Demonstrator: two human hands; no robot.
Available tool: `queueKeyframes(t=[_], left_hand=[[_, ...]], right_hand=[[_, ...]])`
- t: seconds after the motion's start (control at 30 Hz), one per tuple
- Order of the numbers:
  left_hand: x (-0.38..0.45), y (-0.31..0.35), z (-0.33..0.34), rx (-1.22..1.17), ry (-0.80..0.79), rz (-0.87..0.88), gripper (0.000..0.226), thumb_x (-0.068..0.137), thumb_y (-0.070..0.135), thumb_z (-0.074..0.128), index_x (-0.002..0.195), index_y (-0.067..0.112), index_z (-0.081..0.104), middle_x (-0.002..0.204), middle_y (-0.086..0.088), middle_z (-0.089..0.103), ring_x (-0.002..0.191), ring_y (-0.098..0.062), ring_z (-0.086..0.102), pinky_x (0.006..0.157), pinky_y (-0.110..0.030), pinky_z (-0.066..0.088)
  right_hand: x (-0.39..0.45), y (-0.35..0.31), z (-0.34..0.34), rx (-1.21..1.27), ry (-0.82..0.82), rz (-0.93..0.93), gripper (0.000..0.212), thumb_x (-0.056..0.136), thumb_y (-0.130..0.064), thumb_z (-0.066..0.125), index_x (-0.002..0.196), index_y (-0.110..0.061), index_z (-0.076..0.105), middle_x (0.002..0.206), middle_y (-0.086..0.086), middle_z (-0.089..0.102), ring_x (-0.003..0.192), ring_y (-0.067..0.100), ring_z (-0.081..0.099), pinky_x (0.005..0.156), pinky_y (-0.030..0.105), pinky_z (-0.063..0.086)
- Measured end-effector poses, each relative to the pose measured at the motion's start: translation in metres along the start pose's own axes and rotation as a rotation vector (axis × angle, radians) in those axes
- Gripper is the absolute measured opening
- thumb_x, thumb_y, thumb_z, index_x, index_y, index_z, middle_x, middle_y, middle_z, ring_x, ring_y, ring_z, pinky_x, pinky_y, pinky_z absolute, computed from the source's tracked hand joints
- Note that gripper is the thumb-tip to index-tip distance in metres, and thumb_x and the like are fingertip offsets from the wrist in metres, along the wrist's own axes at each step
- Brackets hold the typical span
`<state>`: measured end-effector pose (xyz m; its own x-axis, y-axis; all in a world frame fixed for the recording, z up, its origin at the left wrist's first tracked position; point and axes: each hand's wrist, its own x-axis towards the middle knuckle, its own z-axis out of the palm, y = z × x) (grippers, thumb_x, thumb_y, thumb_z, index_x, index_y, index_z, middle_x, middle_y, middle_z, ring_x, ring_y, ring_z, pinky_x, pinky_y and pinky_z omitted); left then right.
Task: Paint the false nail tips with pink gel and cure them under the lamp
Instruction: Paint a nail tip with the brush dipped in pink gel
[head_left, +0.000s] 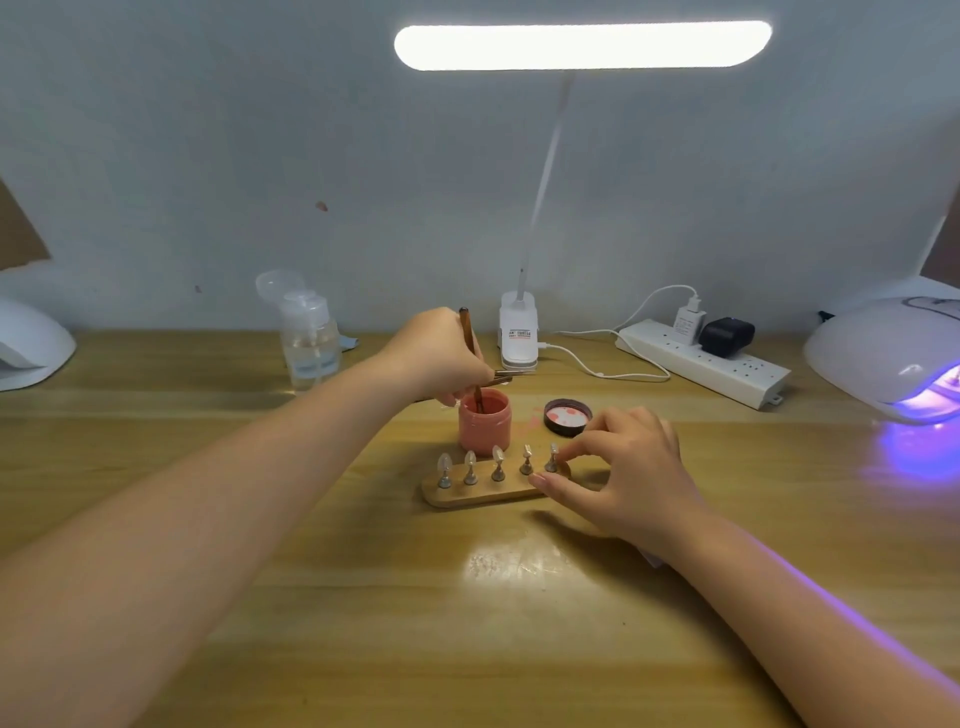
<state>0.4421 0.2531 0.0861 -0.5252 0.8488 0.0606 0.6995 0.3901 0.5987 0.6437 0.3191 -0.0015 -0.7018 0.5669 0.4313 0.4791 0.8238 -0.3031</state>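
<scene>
Wooden table (363, 597) filled the near and middle ground, pale wall behind it. Desk lamp (582, 45) clipped at the far edge, its long bar lit overhead. Curing lamp (883, 353) sat far right, its mouth glowing violet and throwing violet light on the tabletop and on the right forearm. A second white dome (31, 343) at far left, partly out of view. Power strip (701, 364) lay far right of centre with two plugs in it. Clear pump bottle (309, 338) stood left of the lamp's clip.

Left hand (441, 358) reached to the pink gel jar (484, 428) at centre, fingers curled round a brown brush (470, 348); brush tip was down inside the open jar. Jar lid (567, 417) lay upturned just right of the jar.

Wooden stand (483, 491) lay near side of the jar, carrying five false nail tips (497, 456) upright on small posts in a row. Right hand (628, 467) was at the stand's right end, thumb on the base edge, fingertips pinching the rightmost post.
</scene>
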Motion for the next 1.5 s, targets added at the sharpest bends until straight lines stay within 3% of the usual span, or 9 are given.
queueKeyframes(t=[0.13, 0.23, 0.43, 0.63, 0.83, 1.0, 1.13, 1.27, 1.5], left_hand=[[-0.003, -0.004, -0.002, -0.088, 0.105, 0.013, 0.011, 0.082, 0.012, 0.063, 0.077, 0.005, 0.069, 0.072, -0.013, 0.069, 0.066, -0.022, 0.068, 0.062, -0.035, 0.061], [-0.007, -0.007, -0.005, -0.193, 0.185, 0.009, 0.012, 0.083, 0.012, 0.063, 0.073, 0.007, 0.066, 0.068, -0.01, 0.068, 0.06, -0.019, 0.064, 0.049, -0.025, 0.054], [-0.019, -0.025, -0.013, -0.478, 0.375, -0.119, 0.015, 0.086, 0.014, 0.059, 0.072, 0.009, 0.061, 0.06, -0.002, 0.059, 0.05, -0.013, 0.053, 0.043, -0.023, 0.043], [-0.027, -0.042, -0.01, -0.672, 0.366, -0.257, 0.017, 0.088, 0.009, 0.058, 0.071, 0.008, 0.059, 0.06, -0.004, 0.059, 0.048, -0.012, 0.052, 0.042, -0.023, 0.044], [-0.031, -0.055, -0.008, -0.854, 0.343, -0.228, 0.016, 0.091, 0.01, 0.059, 0.076, 0.007, 0.062, 0.046, 0.003, 0.059, 0.038, -0.006, 0.054, 0.04, -0.019, 0.045], [-0.036, -0.071, -0.005, -0.884, 0.4, -0.231, 0.016, 0.092, 0.008, 0.057, 0.077, 0.005, 0.06, 0.059, -0.007, 0.061, 0.04, -0.009, 0.055, 0.039, -0.02, 0.047], [-0.055, -0.068, -0.002, -0.994, 0.419, -0.079, 0.011, 0.094, 0.011, 0.058, 0.087, 0.007, 0.065, 0.06, -0.004, 0.067, 0.051, -0.012, 0.063, 0.047, -0.023, 0.052], [-0.088, -0.053, 0.018, -0.941, 0.351, 0.192, 0.016, 0.097, 0.012, 0.055, 0.095, 0.01, 0.071, 0.078, -0.007, 0.073, 0.072, -0.02, 0.07, 0.062, -0.026, 0.058], [-0.122, -0.044, 0.042, -0.639, 0.334, 0.54, 0.019, 0.084, 0.03, 0.064, 0.099, 0.021, 0.071, 0.086, 0.006, 0.074, 0.077, -0.016, 0.071, 0.066, -0.03, 0.058]], right_hand=[[0.001, 0.0, 0.0, 0.035, 0.043, 0.009, 0.039, 0.073, -0.067, 0.06, 0.09, -0.036, 0.076, 0.087, -0.013, 0.055, 0.095, 0.01, 0.042, 0.085, 0.032, 0.03], [0.001, -0.001, 0.001, 0.036, 0.048, 0.02, 0.029, 0.078, -0.059, 0.065, 0.092, -0.037, 0.076, 0.085, -0.013, 0.057, 0.092, 0.01, 0.043, 0.083, 0.03, 0.029], [0.003, -0.006, 0.003, 0.026, 0.054, 0.073, 0.026, 0.081, -0.056, 0.064, 0.093, -0.036, 0.076, 0.079, -0.013, 0.058, 0.086, 0.012, 0.044, 0.072, 0.028, 0.036], [0.001, -0.01, 0.005, 0.013, 0.044, 0.09, 0.024, 0.086, -0.048, 0.062, 0.098, -0.032, 0.075, 0.08, -0.01, 0.059, 0.088, 0.013, 0.046, 0.07, 0.027, 0.038], [-0.003, -0.013, 0.006, -0.035, 0.097, -0.029, 0.017, 0.089, -0.035, 0.063, 0.094, -0.025, 0.076, 0.085, -0.007, 0.063, 0.087, 0.016, 0.05, 0.069, 0.029, 0.04], [-0.005, -0.015, 0.003, 0.066, 0.187, -0.057, 0.01, 0.088, -0.021, 0.066, 0.089, -0.014, 0.074, 0.084, -0.003, 0.07, 0.077, 0.02, 0.059, 0.067, 0.035, 0.047], [-0.004, -0.02, 0.001, 0.341, 0.257, 0.019, 0.005, 0.085, -0.015, 0.07, 0.086, -0.016, 0.074, 0.074, -0.008, 0.07, 0.062, 0.012, 0.058, 0.062, 0.031, 0.049], [-0.004, -0.027, 0.003, 0.591, 0.254, 0.14, 0.011, 0.082, -0.018, 0.073, 0.083, -0.029, 0.072, 0.072, -0.01, 0.069, 0.068, 0.014, 0.059, 0.065, 0.03, 0.051], [-0.008, -0.03, 0.005, 0.58, 0.228, 0.082, 0.016, 0.081, -0.016, 0.074, 0.097, -0.019, 0.075, 0.083, -0.009, 0.071, 0.079, 0.009, 0.065, 0.073, 0.025, 0.053]])
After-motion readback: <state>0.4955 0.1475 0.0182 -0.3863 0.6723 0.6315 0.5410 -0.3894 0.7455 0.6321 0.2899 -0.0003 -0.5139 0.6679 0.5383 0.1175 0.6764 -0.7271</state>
